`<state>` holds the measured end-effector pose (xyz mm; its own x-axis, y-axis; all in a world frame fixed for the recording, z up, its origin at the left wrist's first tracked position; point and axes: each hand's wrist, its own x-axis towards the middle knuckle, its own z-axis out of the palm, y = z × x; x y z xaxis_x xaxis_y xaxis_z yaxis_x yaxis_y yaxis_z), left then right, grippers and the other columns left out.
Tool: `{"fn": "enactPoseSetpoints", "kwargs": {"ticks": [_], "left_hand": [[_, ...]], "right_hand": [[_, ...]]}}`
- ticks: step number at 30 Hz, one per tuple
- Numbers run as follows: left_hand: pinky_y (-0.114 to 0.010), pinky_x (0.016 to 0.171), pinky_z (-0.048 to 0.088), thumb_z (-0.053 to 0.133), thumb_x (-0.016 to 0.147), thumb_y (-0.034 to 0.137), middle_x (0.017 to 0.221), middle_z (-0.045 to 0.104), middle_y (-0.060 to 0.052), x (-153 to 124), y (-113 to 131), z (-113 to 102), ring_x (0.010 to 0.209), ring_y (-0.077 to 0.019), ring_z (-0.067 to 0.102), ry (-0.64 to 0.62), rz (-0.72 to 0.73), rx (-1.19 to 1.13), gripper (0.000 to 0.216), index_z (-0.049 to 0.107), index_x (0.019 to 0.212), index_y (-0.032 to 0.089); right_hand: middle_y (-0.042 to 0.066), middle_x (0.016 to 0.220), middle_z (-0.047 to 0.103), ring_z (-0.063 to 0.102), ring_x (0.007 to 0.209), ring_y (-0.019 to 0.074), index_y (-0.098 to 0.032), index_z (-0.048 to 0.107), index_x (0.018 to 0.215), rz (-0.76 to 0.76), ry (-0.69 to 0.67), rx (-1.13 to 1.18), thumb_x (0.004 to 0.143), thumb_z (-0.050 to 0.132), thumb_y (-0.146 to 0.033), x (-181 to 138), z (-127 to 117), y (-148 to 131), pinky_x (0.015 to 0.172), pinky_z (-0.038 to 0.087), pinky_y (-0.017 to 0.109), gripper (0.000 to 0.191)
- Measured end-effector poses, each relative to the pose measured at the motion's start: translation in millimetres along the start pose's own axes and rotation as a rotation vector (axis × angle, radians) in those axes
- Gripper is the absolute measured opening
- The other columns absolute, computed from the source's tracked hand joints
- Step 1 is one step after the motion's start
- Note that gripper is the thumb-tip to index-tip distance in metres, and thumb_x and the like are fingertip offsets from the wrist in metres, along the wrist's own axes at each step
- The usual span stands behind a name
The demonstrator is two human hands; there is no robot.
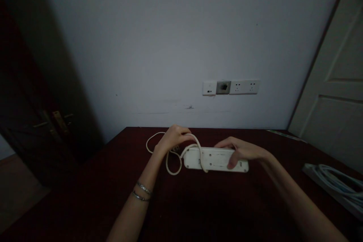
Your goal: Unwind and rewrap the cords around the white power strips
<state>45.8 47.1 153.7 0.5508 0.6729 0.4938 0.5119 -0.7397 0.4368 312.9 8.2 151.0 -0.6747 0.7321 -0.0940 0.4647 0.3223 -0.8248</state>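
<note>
A white power strip (218, 160) is tilted so its underside, with screws at the corners, faces me. My right hand (239, 149) grips its right half, thumb on the underside and fingers behind the top edge. My left hand (177, 136) is closed on the strip's white power cord (197, 141), to the left of the strip. One turn of the cord crosses over the strip's left part. Loose loops of it hang below and to the left of my left hand, and the plug, mostly hidden, seems to be near that hand.
The dark red table (119, 181) meets a pale wall with sockets (244, 87). At the right edge, a coiled pale cable (340, 183) lies on a white strip-shaped object. A thin flat strip (286, 135) rests at the back right. Doors stand at both sides.
</note>
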Motion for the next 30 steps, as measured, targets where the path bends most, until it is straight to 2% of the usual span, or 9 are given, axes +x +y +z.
{"fn": "enactPoseSetpoints", "kwargs": {"ticks": [3,5,8,10,12,15,20,23,30], "left_hand": [[-0.022,0.059,0.036,0.055,0.079,0.035,0.062,0.061,-0.001,2.1,-10.3,3.3,0.058,-0.0111,0.05,0.101,-0.053,-0.068,0.024,0.065,0.068,0.016],[-0.021,0.058,0.036,0.055,0.078,0.033,0.062,0.059,0.0,4.1,-18.7,10.2,0.058,-0.0106,0.049,0.189,-0.064,-0.111,0.02,0.062,0.069,0.016],[-0.02,0.053,0.035,0.049,0.082,0.032,0.061,0.053,0.003,7.0,-27.9,26.4,0.052,-0.0093,0.046,0.347,-0.14,-0.237,0.017,0.055,0.08,0.017],[-0.019,0.048,0.032,0.04,0.087,0.038,0.056,0.045,0.006,8.2,-28.2,38.7,0.043,-0.0081,0.04,0.387,-0.229,-0.342,0.023,0.049,0.082,0.018],[-0.019,0.046,0.03,0.034,0.089,0.042,0.054,0.04,0.006,8.0,-22.9,50.3,0.041,-0.0079,0.037,0.339,-0.246,-0.366,0.029,0.048,0.081,0.018],[-0.02,0.052,0.03,0.034,0.091,0.039,0.059,0.046,0.003,5.1,-8.8,66.3,0.051,-0.0094,0.041,0.189,-0.152,-0.233,0.03,0.051,0.08,0.017],[-0.023,0.053,0.025,0.037,0.091,0.041,0.059,0.046,0.003,3.9,6.4,87.1,0.052,-0.0108,0.041,-0.07,-0.097,-0.141,0.029,0.053,0.081,0.019],[-0.023,0.053,0.025,0.034,0.091,0.042,0.058,0.044,0.004,9.4,5.2,88.1,0.052,-0.0102,0.039,-0.07,-0.087,-0.162,0.031,0.05,0.078,0.018],[-0.023,0.054,0.023,0.035,0.09,0.041,0.056,0.037,0.005,11.0,-10.7,64.3,0.053,-0.0092,0.034,-0.029,-0.087,-0.171,0.032,0.044,0.071,0.018]], "right_hand": [[-0.001,0.081,0.068,0.061,0.074,0.0174,-0.018,0.07,0.097,-0.067,-0.019,0.245,0.049,0.069,-0.014,8.0,8.2,0.9,0.065,0.047,0.027,0.048],[0.0,0.078,0.068,0.061,0.07,0.0174,-0.017,0.07,0.095,-0.126,0.045,0.404,0.046,0.071,-0.014,12.4,14.6,-1.1,0.063,0.049,0.029,0.049],[0.004,0.077,0.068,0.061,0.063,0.0197,-0.014,0.068,0.095,-0.193,0.258,0.636,0.045,0.071,-0.015,16.0,20.3,-6.2,0.059,0.052,0.035,0.05],[0.008,0.081,0.068,0.062,0.064,0.0217,-0.012,0.067,0.094,-0.217,0.448,0.745,0.046,0.072,-0.016,17.0,19.7,-8.1,0.061,0.054,0.039,0.049],[0.012,0.088,0.068,0.064,0.069,0.024,-0.01,0.065,0.095,-0.226,0.605,0.782,0.048,0.073,-0.016,17.5,15.6,-6.6,0.065,0.055,0.041,0.048],[0.015,0.093,0.067,0.065,0.073,0.0277,-0.009,0.061,0.103,-0.198,0.764,0.755,0.052,0.074,-0.021,16.3,4.1,2.2,0.066,0.055,0.043,0.054],[0.019,0.096,0.065,0.066,0.079,0.0307,-0.006,0.054,0.115,-0.094,0.904,0.719,0.063,0.064,-0.029,3.8,-19.5,19.5,0.071,0.055,0.043,0.057],[0.02,0.097,0.065,0.066,0.08,0.0302,-0.005,0.053,0.114,-0.027,0.884,0.738,0.064,0.062,-0.028,-5.5,-27.5,24.1,0.073,0.055,0.042,0.056],[0.017,0.091,0.067,0.066,0.072,0.0295,-0.008,0.058,0.108,-0.063,0.876,0.656,0.06,0.068,-0.026,-11.0,-23.8,8.6,0.067,0.056,0.043,0.052]]}}
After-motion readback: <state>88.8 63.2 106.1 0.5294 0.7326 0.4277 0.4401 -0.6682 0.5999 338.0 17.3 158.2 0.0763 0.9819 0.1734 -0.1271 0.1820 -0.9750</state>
